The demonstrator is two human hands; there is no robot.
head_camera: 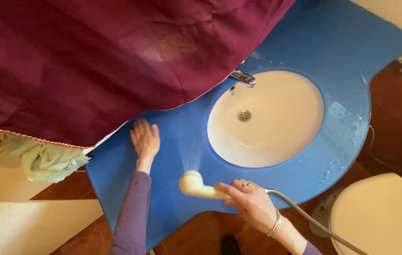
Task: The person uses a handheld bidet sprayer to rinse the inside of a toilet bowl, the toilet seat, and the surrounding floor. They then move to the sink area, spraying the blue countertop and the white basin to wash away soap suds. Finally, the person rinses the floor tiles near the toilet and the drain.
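My right hand (253, 203) grips a cream hand-held shower head (196, 184) on a metal hose (314, 222). Water sprays from it onto the blue countertop (182, 141). My left hand (145, 139) lies flat and open on the wet blue surface, left of the spray. The round white basin (276, 127) with its drain (244, 115) is set in the countertop to the right of both hands. A chrome tap (243, 78) sticks out at the basin's far rim.
A large maroon cloth (102, 56) hangs over the upper left and hides part of the countertop. A pale green towel (45, 160) hangs at the left. A cream toilet lid (380, 212) stands at the lower right. Brown floor tiles lie below.
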